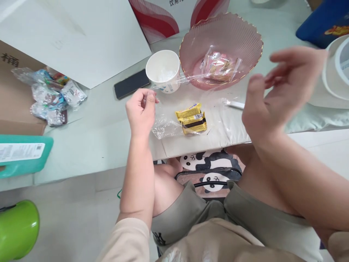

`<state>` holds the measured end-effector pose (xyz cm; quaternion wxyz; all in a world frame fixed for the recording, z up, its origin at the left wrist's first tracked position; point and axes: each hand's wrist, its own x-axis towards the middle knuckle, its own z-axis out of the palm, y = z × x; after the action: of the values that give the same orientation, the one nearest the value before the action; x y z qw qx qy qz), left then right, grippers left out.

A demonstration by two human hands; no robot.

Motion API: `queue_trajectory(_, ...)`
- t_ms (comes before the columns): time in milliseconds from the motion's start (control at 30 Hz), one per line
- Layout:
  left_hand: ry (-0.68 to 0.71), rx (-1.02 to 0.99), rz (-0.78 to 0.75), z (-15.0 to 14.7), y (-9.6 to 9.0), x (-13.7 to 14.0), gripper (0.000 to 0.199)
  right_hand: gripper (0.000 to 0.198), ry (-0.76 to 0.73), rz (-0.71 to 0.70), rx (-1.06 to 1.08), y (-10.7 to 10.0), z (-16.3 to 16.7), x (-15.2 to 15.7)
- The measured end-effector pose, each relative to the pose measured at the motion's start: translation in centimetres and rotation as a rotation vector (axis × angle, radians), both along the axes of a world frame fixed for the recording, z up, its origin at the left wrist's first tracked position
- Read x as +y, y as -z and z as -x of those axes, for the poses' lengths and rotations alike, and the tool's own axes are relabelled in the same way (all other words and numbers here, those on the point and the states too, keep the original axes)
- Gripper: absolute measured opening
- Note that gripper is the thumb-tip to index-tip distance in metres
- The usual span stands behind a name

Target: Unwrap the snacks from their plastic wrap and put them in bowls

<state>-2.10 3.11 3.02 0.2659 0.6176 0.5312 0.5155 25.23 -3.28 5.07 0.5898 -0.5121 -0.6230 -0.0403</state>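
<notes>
My left hand (pixel 142 109) is closed in a pinch at the edge of a clear plastic bag (pixel 165 122). The see-through film spreads to the right over the table's front edge. Two yellow snack packets (pixel 192 119) lie together in or under the film; which one I cannot tell. My right hand (pixel 283 87) is raised on the right, slightly blurred, its thumb and fingers apart and nothing visible in them. Left of it, a thin white strip (pixel 236 104) lies on the table, partly hidden by the hand.
Behind the bag stand a white paper cup (pixel 163 69) and a pink ribbed bowl (pixel 191 47) with wrapped snacks inside. A black phone (pixel 132 84) lies left of the cup. Wrapped packets (pixel 54 96) are piled near cartons. A white container (pixel 319 87) stands right.
</notes>
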Motion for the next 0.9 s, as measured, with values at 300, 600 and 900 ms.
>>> queue_trajectory(300,0.066,0.024,-0.103,0.1,0.3,-0.3,0.039,0.055,-0.498,0.515,-0.686,2.4,5.1,0.2)
queue_trajectory(600,-0.219,-0.131,-0.016,2.7,0.5,0.2,0.039,0.035,-0.502,0.536,-0.741,2.9,4.7,-1.3)
queue_trajectory(900,-0.173,-0.215,0.232,4.5,0.9,0.6,0.025,0.044,-0.278,0.291,-0.02,-0.2,0.2,1.4)
